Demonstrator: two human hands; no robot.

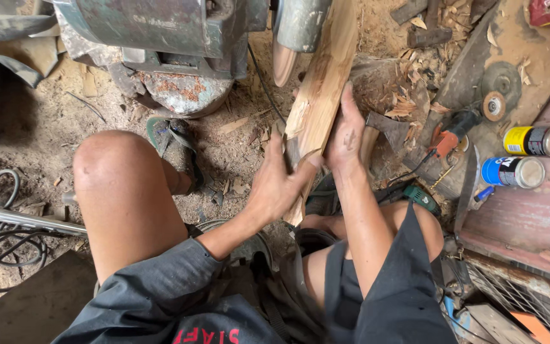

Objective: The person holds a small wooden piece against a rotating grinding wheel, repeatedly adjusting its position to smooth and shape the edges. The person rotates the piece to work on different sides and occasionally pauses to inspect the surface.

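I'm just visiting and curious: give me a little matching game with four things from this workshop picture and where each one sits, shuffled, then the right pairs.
Things:
1. plank
2. blue can
3. flip-flop
4. left hand

Places:
A. on the dirt floor beside the bent knee
B. gripping the lower end of the wood
C. lying on its side below the yellow can
D. pressed up against the sanding disc, right hand flat on it

Pairs: 1-D, 2-C, 3-A, 4-B
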